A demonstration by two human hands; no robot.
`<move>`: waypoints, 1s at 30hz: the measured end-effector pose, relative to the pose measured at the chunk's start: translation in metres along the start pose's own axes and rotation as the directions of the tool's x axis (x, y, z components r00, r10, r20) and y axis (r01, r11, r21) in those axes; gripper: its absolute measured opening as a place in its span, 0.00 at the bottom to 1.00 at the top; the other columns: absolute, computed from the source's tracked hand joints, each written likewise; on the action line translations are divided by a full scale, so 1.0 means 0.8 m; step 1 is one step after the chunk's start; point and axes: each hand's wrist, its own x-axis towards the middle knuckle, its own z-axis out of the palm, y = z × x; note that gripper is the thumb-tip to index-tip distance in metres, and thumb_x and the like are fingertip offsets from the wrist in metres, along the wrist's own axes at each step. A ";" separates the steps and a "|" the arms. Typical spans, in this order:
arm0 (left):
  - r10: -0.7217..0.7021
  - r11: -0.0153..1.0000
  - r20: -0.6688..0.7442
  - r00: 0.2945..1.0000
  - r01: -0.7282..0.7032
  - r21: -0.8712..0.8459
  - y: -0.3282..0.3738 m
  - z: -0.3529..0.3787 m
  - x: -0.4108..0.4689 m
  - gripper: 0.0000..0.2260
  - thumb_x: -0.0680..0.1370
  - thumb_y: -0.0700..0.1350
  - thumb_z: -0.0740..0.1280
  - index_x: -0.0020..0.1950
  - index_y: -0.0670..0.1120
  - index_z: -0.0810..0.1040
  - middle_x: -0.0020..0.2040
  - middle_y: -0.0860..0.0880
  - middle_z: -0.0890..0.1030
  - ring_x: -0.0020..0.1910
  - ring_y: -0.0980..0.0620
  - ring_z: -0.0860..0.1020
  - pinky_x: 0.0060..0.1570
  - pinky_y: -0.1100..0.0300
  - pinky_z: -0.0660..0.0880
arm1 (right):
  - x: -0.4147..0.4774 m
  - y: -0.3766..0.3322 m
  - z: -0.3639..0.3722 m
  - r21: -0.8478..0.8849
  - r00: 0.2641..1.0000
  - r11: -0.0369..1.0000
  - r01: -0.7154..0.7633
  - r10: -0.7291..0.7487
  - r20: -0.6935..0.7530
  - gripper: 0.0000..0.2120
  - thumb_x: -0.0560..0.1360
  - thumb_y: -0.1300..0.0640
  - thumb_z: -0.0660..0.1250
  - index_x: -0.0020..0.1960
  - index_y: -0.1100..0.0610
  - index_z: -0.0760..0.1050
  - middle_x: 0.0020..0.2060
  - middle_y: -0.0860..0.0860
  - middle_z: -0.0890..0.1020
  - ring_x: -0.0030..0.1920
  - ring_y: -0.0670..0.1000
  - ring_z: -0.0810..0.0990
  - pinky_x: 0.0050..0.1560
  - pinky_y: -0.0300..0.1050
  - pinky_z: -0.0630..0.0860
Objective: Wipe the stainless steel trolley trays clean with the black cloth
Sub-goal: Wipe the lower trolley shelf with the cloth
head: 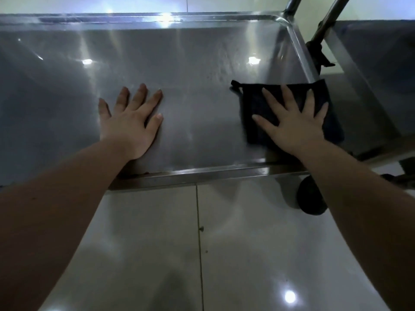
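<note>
The forearms [67,209] cross the near edge of the tray [179,63]; the left hand [130,124] lies flat, empty and bracing, while the right hand [294,129], spread flat, should press the black cloth [252,102] evenly along the right edge.

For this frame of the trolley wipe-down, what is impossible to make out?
- Head view: the left end of the tray is cut off by the frame edge.
- Steel beneath the black cloth, covered by it and the right hand.
- Steel under the flat left hand.
- Residue: masked by glare and blur.
- Wheel: partly behind the right forearm.
</note>
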 end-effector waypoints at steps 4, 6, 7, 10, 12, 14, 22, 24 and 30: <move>0.009 1.000 -0.010 1.000 -0.009 0.000 0.002 0.003 -0.003 0.24 0.81 0.61 0.45 0.78 0.64 0.47 0.81 0.55 0.48 0.79 0.45 0.46 0.71 0.31 0.45 | -0.048 0.004 0.006 -0.008 0.997 0.997 -0.073 0.073 0.037 0.38 0.65 0.19 0.32 0.72 0.28 0.33 0.79 0.42 0.39 0.76 0.65 0.35 0.71 0.73 0.36; 0.022 1.000 -0.015 1.000 -0.022 0.018 0.002 0.004 -0.003 0.25 0.81 0.61 0.45 0.78 0.64 0.47 0.81 0.54 0.48 0.79 0.44 0.47 0.71 0.30 0.46 | -0.047 -0.034 0.007 0.008 0.991 0.993 -0.119 0.118 0.065 0.38 0.64 0.19 0.32 0.72 0.29 0.31 0.78 0.43 0.37 0.75 0.68 0.33 0.68 0.76 0.36; 0.026 0.999 -0.017 1.000 -0.026 0.026 0.001 0.004 -0.003 0.25 0.81 0.61 0.44 0.78 0.64 0.47 0.81 0.54 0.48 0.79 0.43 0.47 0.71 0.30 0.46 | -0.049 -0.067 0.011 0.025 0.994 0.995 -0.096 0.094 0.055 0.38 0.65 0.19 0.32 0.72 0.30 0.31 0.79 0.44 0.37 0.75 0.69 0.33 0.67 0.77 0.35; 0.022 1.000 0.011 1.000 -0.023 0.020 -0.003 0.000 -0.004 0.24 0.82 0.60 0.45 0.79 0.63 0.47 0.81 0.54 0.47 0.79 0.44 0.46 0.71 0.31 0.44 | -0.067 -0.174 0.027 0.024 0.999 0.999 0.049 -0.048 -0.006 0.37 0.65 0.20 0.31 0.72 0.30 0.31 0.79 0.45 0.39 0.74 0.70 0.33 0.63 0.78 0.30; 0.049 0.998 0.039 0.998 -0.047 -0.031 -0.007 -0.007 -0.006 0.23 0.83 0.58 0.46 0.79 0.62 0.48 0.81 0.53 0.47 0.79 0.45 0.45 0.72 0.34 0.42 | -0.074 -0.203 0.028 0.023 0.998 0.998 0.056 -0.055 -0.018 0.37 0.65 0.20 0.30 0.72 0.29 0.31 0.79 0.44 0.39 0.75 0.69 0.34 0.62 0.77 0.29; 0.096 0.978 0.021 0.995 -0.090 -0.189 -0.021 -0.019 -0.011 0.23 0.84 0.53 0.50 0.80 0.58 0.52 0.81 0.50 0.49 0.79 0.44 0.46 0.73 0.38 0.41 | -0.072 -0.199 0.027 0.035 0.999 0.998 0.046 -0.045 -0.027 0.38 0.65 0.19 0.30 0.72 0.29 0.30 0.79 0.44 0.39 0.75 0.68 0.34 0.64 0.77 0.30; -0.007 0.997 0.062 0.998 0.012 -0.073 -0.203 -0.029 -0.065 0.23 0.84 0.57 0.48 0.79 0.63 0.49 0.81 0.53 0.49 0.79 0.45 0.43 0.73 0.34 0.41 | -0.074 -0.197 0.016 -0.001 0.999 1.000 0.020 -0.020 0.032 0.38 0.63 0.18 0.29 0.70 0.28 0.28 0.79 0.43 0.39 0.76 0.66 0.35 0.67 0.78 0.36; -0.018 1.000 0.068 0.997 0.019 -0.019 -0.210 -0.020 -0.069 0.23 0.82 0.61 0.46 0.78 0.66 0.45 0.81 0.56 0.45 0.79 0.46 0.41 0.71 0.33 0.40 | -0.074 -0.194 0.017 -0.012 0.999 1.000 0.016 -0.015 0.037 0.38 0.62 0.18 0.28 0.70 0.27 0.27 0.79 0.42 0.38 0.76 0.66 0.35 0.68 0.77 0.37; -0.036 0.999 0.030 0.999 0.035 0.019 -0.206 -0.014 -0.067 0.25 0.80 0.64 0.43 0.77 0.67 0.44 0.81 0.57 0.45 0.79 0.43 0.43 0.70 0.29 0.42 | -0.084 -0.281 0.021 0.030 0.998 0.999 -0.035 0.034 0.055 0.38 0.66 0.19 0.32 0.72 0.30 0.29 0.78 0.45 0.37 0.74 0.70 0.33 0.64 0.80 0.33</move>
